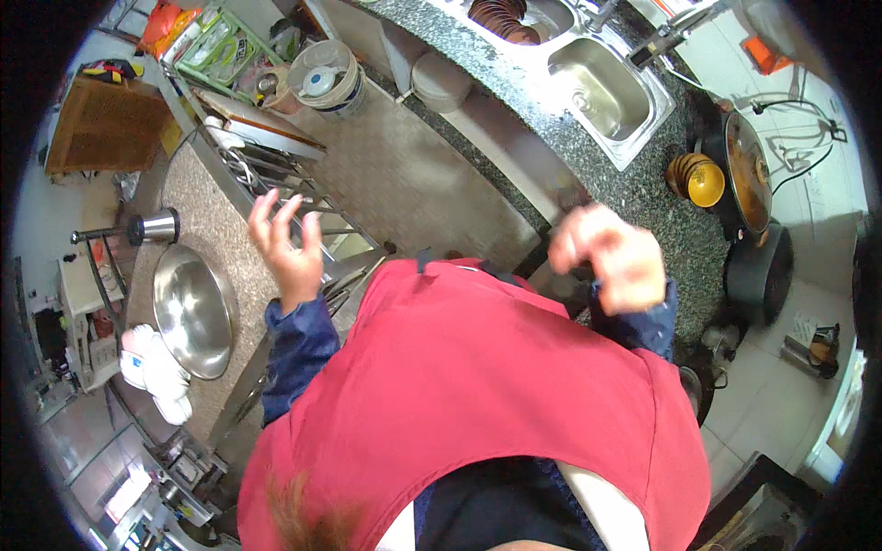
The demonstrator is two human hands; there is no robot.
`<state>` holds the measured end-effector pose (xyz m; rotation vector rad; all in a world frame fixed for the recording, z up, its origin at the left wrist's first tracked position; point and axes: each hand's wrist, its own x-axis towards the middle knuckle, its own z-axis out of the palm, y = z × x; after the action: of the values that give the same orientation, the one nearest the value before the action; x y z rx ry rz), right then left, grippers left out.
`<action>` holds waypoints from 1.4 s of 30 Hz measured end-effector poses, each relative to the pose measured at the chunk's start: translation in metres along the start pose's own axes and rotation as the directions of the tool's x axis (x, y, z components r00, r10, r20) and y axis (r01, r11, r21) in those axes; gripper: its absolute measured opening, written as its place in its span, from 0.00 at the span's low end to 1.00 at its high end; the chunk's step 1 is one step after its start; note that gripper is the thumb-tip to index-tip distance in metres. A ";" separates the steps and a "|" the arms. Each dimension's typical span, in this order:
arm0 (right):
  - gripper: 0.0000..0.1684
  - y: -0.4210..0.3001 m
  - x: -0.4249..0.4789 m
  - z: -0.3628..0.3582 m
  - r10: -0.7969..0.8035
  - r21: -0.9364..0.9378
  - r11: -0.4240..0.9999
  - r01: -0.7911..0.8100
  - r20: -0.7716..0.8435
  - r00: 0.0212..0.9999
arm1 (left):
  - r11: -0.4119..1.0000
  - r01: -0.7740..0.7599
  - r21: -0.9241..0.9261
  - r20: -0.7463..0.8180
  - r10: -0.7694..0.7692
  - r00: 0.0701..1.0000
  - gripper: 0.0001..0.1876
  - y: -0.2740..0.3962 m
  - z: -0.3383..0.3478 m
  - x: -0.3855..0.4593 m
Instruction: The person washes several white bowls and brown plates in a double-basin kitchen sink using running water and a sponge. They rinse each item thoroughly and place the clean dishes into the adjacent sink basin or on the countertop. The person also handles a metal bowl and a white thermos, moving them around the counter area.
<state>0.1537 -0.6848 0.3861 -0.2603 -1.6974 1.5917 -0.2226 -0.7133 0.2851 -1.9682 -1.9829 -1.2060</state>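
Observation:
My left hand (288,251) is raised with its fingers apart and holds nothing; it appears beside the edge of a speckled counter (207,200). A stainless steel bowl (194,312) rests on that counter, farther left. My right hand (610,258), blurred and with curled fingers, is raised near the dark granite counter (696,275); nothing can be made out in it. A metal double sink (606,93) is set in the granite, with a stack of brown bowls (503,21) in its far basin. Stacked yellow-and-brown bowls (704,184) lie to the right.
A lidded pan (747,172) and a black pot (758,275) stand along the right wall. A metal cup (153,226) and a white cloth-like bundle (155,372) are at the left. Buckets (327,76) and a green rack (224,55) stand beyond the tiled floor (406,172).

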 end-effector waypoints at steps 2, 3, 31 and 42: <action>0.16 -0.025 0.020 0.003 -0.270 0.149 0.961 0.234 0.302 0.914 | 0.997 -0.082 -0.006 0.087 0.082 0.993 0.16 0.020 0.020 0.013; 0.13 -0.033 0.034 0.007 -0.361 0.167 0.932 0.321 0.393 0.846 | 0.995 -0.084 -0.045 0.122 0.089 0.989 0.15 0.025 0.032 0.015; 0.10 -0.006 0.233 -0.021 -0.679 -0.320 0.725 0.610 -0.485 0.552 | 0.752 -0.166 -0.638 0.487 0.561 0.670 0.12 -0.003 0.264 0.224; 0.27 -0.013 0.128 -0.037 -0.469 -0.527 0.836 0.154 -0.540 0.699 | 0.565 -0.163 -0.808 0.443 0.767 0.464 0.12 0.043 0.315 0.213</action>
<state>0.0958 -0.5796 0.4446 -0.6330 -1.4035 0.6870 -0.0783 -0.3663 0.2118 -3.6268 -0.7893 -1.0394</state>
